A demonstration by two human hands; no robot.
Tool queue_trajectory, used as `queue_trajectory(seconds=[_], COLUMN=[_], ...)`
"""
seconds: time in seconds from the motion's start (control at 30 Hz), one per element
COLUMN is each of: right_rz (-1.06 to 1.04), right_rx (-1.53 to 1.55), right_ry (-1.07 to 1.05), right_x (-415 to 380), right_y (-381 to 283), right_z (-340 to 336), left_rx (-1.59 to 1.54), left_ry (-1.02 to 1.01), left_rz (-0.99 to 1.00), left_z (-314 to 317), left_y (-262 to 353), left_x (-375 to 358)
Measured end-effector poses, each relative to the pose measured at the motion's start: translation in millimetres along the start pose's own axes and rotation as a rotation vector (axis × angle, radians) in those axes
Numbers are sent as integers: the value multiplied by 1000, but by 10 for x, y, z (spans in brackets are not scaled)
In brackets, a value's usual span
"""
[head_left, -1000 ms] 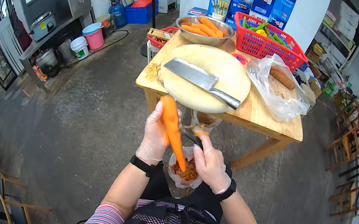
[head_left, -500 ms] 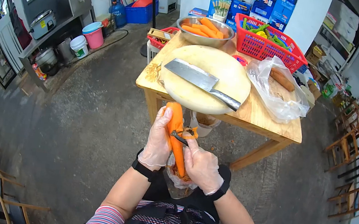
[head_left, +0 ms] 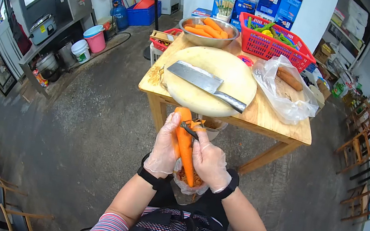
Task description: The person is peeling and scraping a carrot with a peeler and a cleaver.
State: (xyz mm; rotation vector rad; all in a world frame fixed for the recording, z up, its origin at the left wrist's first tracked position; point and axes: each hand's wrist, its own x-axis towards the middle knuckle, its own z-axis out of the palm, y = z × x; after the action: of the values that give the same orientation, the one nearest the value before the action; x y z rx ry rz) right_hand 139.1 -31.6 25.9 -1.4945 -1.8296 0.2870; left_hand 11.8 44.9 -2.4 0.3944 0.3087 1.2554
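My left hand (head_left: pixel 163 148), in a clear plastic glove, is closed around the upper left side of an orange carrot (head_left: pixel 186 150). The carrot slants with its narrow end down toward me. Also gloved, my right hand (head_left: pixel 210 162) grips a dark-handled peeler (head_left: pixel 189 129) laid against the carrot's upper part. Bits of orange peel cling around the peeler's head. Under the carrot's tip is a plastic bag (head_left: pixel 194 191) with peel shavings in it. A cleaver (head_left: pixel 195 76) lies on the round cutting board (head_left: pixel 231 65) in front of my hands.
On the wooden table (head_left: pixel 283 132) stand a metal bowl (head_left: pixel 187 33) of peeled carrots, a red basket (head_left: pixel 271 52) of green peppers, and a clear bag (head_left: pixel 291 110) holding an unpeeled carrot. A bin (head_left: pixel 213 132) sits beneath the table edge. Wooden chairs (head_left: pixel 363 204) line the right.
The peeler and my right hand have moved slightly up along the carrot, toward its thick end. The carrot's tip has shifted a little right and down. My left hand keeps its hold.
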Motion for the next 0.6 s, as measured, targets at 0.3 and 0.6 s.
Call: queue_trajectory(seconds=[0.3,0.6], right_rz=[-18,24], right_rx=[-68,-111], right_ry=[-113,-374], right_x=[-178,-125], right_y=[-59,7], right_z=[-50,-406], left_rx=[67,240], left_ry=[86,-37], left_rz=[33,16], left_z=[-5,42], left_y=[35,-18], left_x=[-69,-140])
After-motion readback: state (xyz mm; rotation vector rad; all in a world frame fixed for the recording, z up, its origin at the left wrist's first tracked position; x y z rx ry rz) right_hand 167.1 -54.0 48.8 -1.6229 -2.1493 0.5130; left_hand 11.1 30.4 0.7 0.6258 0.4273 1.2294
